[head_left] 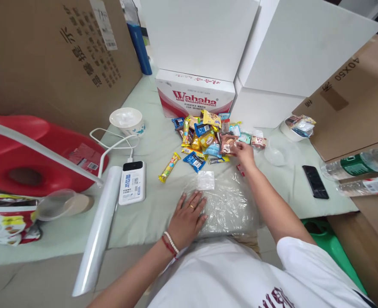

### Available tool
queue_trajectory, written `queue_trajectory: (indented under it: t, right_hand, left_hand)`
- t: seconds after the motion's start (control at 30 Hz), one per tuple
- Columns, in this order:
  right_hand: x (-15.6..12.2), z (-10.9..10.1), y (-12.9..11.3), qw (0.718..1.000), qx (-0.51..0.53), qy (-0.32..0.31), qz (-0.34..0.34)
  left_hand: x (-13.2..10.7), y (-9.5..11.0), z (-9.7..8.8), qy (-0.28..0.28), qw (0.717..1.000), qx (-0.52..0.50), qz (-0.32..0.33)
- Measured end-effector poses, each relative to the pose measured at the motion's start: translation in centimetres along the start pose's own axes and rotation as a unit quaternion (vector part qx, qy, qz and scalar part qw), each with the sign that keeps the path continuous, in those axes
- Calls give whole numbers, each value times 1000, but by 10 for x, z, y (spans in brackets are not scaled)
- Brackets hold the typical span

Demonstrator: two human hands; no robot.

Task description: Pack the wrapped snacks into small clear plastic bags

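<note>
My left hand (pixel 189 216) lies flat with fingers spread on the left edge of a clear plastic sheet (pixel 229 205) near the table's front. A small whitish square wrapper (pixel 206 180) rests just beyond its fingertips. At the right side of a heap of wrapped snacks (pixel 204 139), my right hand (pixel 244 155) has its fingers closed on the edge of a brown snack packet (pixel 228 143). Blue, yellow and light-blue packets make up the rest of the heap. Apart from it, to the left, lies a yellow snack stick (pixel 169 167).
Behind the heap stands a Wahaha water carton (pixel 195 94) with white boxes around it. On the left are a paper bowl (pixel 127 122), a power bank (pixel 132 183) and a plastic film roll (pixel 97 231). A phone (pixel 315 182) and bottles (pixel 362 164) lie right.
</note>
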State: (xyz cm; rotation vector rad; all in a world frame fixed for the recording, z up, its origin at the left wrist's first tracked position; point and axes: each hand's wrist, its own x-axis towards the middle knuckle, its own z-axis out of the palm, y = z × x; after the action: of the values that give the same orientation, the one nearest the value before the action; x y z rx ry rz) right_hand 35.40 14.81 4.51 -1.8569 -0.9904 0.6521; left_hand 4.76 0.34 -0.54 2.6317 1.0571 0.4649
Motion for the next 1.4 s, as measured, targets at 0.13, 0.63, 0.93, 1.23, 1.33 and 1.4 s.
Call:
queue_trajectory:
  t: [0.13,0.63,0.93,1.23,1.33,1.4]
  right_hand:
    - [-57,-56,-4,990,-17,64,-123]
    - [-141,-54,-5,816,-356,-347,-295]
    - [-14,5,-20,793,-505,-252,-231]
    - [-64,-91,-26,879,-297,-212,-308]
    - [-99,-72,-25,860,-244,-304,-330]
    - [-116,-48,-21,833,-285,-343,-326]
  left_hand:
    - [12,-1,-1,-21,1000,-11,-21]
    - [-7,-20,-8,-2,999,1,-48]
    - [-18,-18,-18,1,1000,15,-25]
    - [-12,-35,-15,-32,998,-22,-49]
    - [-6,-37,-16,-39,997,-24,-57]
    - [-4,-36,-22,-14,998,-13,-65]
